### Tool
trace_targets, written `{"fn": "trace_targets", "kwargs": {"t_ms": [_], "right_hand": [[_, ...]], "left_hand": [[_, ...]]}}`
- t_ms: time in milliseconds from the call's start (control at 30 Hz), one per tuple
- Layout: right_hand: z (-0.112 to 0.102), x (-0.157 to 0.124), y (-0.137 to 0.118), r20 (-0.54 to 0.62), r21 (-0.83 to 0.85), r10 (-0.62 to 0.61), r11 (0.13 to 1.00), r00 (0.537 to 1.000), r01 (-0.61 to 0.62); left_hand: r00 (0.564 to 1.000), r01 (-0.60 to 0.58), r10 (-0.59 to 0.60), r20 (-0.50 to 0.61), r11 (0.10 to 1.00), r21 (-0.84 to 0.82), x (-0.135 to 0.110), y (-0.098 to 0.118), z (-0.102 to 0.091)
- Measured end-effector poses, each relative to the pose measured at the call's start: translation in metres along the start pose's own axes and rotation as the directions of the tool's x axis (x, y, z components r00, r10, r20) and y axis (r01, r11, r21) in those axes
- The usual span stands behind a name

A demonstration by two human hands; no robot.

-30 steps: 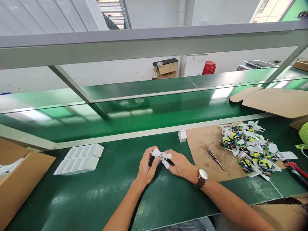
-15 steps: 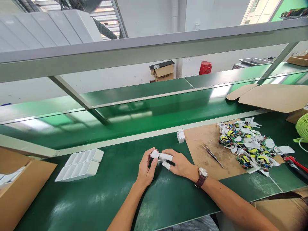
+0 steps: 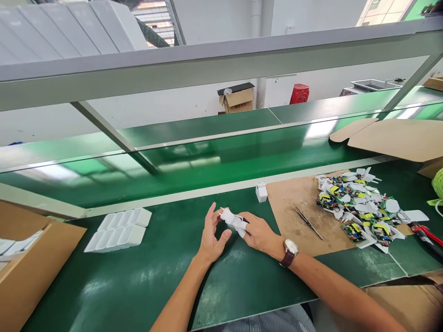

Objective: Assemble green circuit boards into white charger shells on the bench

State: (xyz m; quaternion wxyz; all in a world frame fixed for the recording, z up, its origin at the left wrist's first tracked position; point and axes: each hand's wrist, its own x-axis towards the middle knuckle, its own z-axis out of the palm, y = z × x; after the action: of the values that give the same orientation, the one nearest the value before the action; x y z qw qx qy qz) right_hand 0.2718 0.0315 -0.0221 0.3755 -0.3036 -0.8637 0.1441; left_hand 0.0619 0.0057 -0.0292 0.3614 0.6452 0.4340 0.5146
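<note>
Fingers of our left hand, in the head view, stand open: the thumb is lifted clear, the index finger points up and away from us, and the tips of the others curl behind a small white part. The fingers of our right hand are closed on that part, which sits between the two hands, just above the green surface. Half a second ago our left thumb was pinching the near end; that pinch has let go and the part has turned, so its left end tips up. We judge that the right fingers now bear most of its weight, which frees the left ones to shift their hold. Whether the left fingertips touch the part's far side, we cannot tell. White finger covers on our right hand blend with it, so its exact outline is unclear.

Beyond the right fingers stands a white block, unmoved. To their right lies a brown sheet bearing tweezers, then a heap of circuit boards and white pieces. Well to the left of the left fingers sit white trays, with an open carton farther out.
</note>
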Motion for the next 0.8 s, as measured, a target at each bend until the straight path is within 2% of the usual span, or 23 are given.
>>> {"fn": "trace_targets", "kwargs": {"t_ms": [133, 233, 267, 300, 367, 433, 500, 600, 800], "right_hand": [[0.004, 0.001, 0.001, 0.037, 0.044, 0.065, 0.997, 0.997, -0.067], [0.004, 0.005, -0.001, -0.033, 0.268, 0.192, 0.947, 0.981, -0.176], [0.004, 0.007, -0.002, -0.048, 0.397, 0.275, 0.887, 0.96, -0.234], [0.004, 0.008, -0.002, -0.029, 0.533, 0.368, 0.792, 0.929, -0.298], [0.004, 0.012, -0.003, 0.107, 0.743, 0.515, 0.527, 0.85, -0.412], [0.003, 0.014, -0.004, 0.273, 0.823, 0.553, 0.29, 0.788, -0.488], [0.004, 0.015, -0.005, 0.362, 0.842, 0.544, 0.159, 0.757, -0.516], [0.005, 0.015, -0.007, 0.397, 0.848, 0.529, 0.103, 0.75, -0.521], [0.01, 0.012, -0.005, 0.389, 0.832, 0.548, 0.135, 0.74, -0.537]], "left_hand": [[0.998, 0.058, -0.058, 0.005, 0.997, 0.049, 0.001, 0.0, 0.0], [1.0, 0.008, -0.009, 0.006, 0.993, 0.115, 0.001, 0.002, 0.002], [1.0, -0.026, 0.026, 0.004, 0.987, 0.156, 0.001, 0.003, 0.003], [0.998, -0.063, 0.065, -0.001, 0.977, 0.203, 0.001, 0.005, 0.004], [0.988, -0.143, 0.154, -0.013, 0.945, 0.293, 0.001, 0.006, 0.007], [0.972, -0.214, 0.234, -0.018, 0.914, 0.345, 0.001, 0.007, 0.01], [0.958, -0.262, 0.287, -0.018, 0.896, 0.358, 0.0, 0.006, 0.012], [0.952, -0.274, 0.305, -0.032, 0.892, 0.359, 0.0, 0.005, 0.013], [0.962, -0.229, 0.267, -0.062, 0.907, 0.353, -0.002, 0.005, 0.011]]}}
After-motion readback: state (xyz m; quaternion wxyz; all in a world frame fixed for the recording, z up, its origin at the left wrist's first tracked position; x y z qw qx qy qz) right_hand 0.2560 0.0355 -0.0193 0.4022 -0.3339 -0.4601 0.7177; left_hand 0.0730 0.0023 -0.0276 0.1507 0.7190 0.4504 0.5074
